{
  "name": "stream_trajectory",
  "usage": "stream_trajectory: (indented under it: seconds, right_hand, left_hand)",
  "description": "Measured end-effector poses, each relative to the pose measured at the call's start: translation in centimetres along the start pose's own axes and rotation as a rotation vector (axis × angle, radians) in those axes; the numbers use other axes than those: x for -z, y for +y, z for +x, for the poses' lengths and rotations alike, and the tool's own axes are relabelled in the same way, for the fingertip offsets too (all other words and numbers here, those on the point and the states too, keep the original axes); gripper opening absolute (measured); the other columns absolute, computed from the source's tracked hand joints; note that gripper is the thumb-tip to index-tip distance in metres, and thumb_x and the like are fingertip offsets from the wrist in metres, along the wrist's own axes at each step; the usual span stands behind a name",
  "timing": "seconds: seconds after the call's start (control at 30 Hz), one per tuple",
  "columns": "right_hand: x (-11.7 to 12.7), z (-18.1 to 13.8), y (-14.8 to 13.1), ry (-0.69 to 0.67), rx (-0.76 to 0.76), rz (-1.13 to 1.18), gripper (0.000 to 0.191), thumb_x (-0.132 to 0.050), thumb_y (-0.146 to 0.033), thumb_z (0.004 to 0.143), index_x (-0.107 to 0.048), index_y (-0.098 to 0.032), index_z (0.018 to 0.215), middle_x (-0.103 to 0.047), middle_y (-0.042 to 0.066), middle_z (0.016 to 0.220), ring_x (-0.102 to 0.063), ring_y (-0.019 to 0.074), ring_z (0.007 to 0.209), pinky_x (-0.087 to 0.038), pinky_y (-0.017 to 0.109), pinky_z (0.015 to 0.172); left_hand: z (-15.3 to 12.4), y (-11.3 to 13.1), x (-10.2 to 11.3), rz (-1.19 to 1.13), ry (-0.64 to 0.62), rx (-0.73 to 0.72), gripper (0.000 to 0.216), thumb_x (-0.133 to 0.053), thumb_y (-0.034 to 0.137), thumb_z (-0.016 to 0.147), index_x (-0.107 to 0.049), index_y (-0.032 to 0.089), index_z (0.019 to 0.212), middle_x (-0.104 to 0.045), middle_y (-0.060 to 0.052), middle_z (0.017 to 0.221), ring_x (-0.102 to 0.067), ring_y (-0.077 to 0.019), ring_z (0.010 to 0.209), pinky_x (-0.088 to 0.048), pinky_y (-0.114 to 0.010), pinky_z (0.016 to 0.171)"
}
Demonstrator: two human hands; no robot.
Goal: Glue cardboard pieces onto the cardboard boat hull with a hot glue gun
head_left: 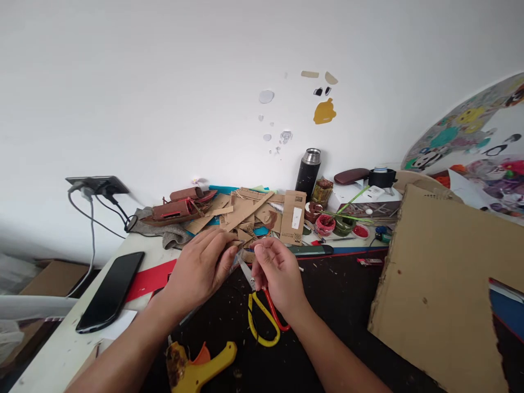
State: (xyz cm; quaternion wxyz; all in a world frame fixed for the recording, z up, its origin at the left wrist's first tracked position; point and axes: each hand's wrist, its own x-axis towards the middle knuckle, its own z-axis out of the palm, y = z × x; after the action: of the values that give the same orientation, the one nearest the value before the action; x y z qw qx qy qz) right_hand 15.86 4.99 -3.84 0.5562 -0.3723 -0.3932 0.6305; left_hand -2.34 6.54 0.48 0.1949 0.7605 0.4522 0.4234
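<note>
While your left hand and right hand sit just apart before the cardboard scraps, centre frame, fingers curled, clamped on something or not, you can't tell! Scissors lie beneath your right, glue gun bottom left of centre, presumably for quick reach.

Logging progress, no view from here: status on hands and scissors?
Left hand and right hand close together, grip unclear. Scissors partly hidden. Glue gun nearby.

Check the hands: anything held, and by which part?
Can't tell for the left hand or right hand: anything pinched is too small or hidden. No finger passes through the yellow handle of the scissors.
</note>
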Motion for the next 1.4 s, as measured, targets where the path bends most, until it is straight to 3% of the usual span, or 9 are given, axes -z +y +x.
stream_trajectory:
  seconds: [0.13, 0.37, 0.73, 1.07, 1.4]
  right_hand:
    - [-0.1, -0.2, -0.2, -0.023, 0.014, -0.008, 0.050, -0.079, -0.067, 0.087, -0.062, -0.022, 0.097, -0.060, -0.007, 0.059, -0.048, 0.0093, 0.042, -0.042, 0.020, 0.040]
    - [-0.2, -0.3, -0.2, -0.014, 0.006, -0.034, 0.043, -0.080, -0.060, 0.088, -0.062, -0.022, 0.097, -0.060, -0.007, 0.060, -0.050, 0.0095, 0.043, -0.042, 0.019, 0.039]
    - [-0.3, -0.2, 0.2, -0.004, 0.015, -0.068, 0.039, -0.077, -0.057, 0.092, -0.061, -0.021, 0.094, -0.056, -0.008, 0.057, -0.049, 0.0089, 0.040, -0.041, 0.019, 0.038]
    - [-0.1, -0.3, 0.5, -0.009, 0.019, -0.026, 0.044, -0.080, -0.062, 0.090, -0.063, -0.022, 0.093, -0.054, -0.009, 0.056, -0.048, 0.0083, 0.039, -0.042, 0.018, 0.038]
    - [-0.1, -0.1, 0.4, -0.034, 0.014, 0.024, 0.044, -0.083, -0.061, 0.088, -0.063, -0.022, 0.092, -0.054, -0.010, 0.052, -0.046, 0.0081, 0.037, -0.042, 0.017, 0.036]
  left_hand:
    - [-0.1, 0.0, -0.7, -0.050, -0.064, 0.065, 0.003, -0.080, 0.030, 0.090, -0.079, 0.027, 0.091, -0.071, -0.007, 0.084, -0.058, -0.0293, 0.081, -0.043, -0.036, 0.081]
    - [-0.1, 0.3, -0.9, 0.065, -0.138, -0.067, 0.013, -0.068, 0.028, 0.100, -0.077, 0.027, 0.091, -0.073, -0.007, 0.085, -0.061, -0.0268, 0.078, -0.042, -0.034, 0.075]
    - [-0.2, 0.8, -1.3, 0.065, -0.194, -0.044, 0.021, -0.061, 0.028, 0.104, -0.068, 0.025, 0.084, -0.067, -0.004, 0.078, -0.058, -0.0239, 0.072, -0.038, -0.033, 0.069]
    - [-0.6, 0.7, -0.9, 0.357, -0.302, -0.237, 0.020, -0.052, 0.038, 0.111, -0.056, 0.024, 0.097, -0.067, -0.004, 0.089, -0.064, -0.0256, 0.080, -0.045, -0.034, 0.070]
    - [-0.4, 0.9, -0.8, 0.431, -0.306, -0.303, 0.019, -0.041, 0.025, 0.113, -0.053, 0.023, 0.098, -0.065, -0.004, 0.088, -0.064, -0.0251, 0.081, -0.050, -0.036, 0.076]
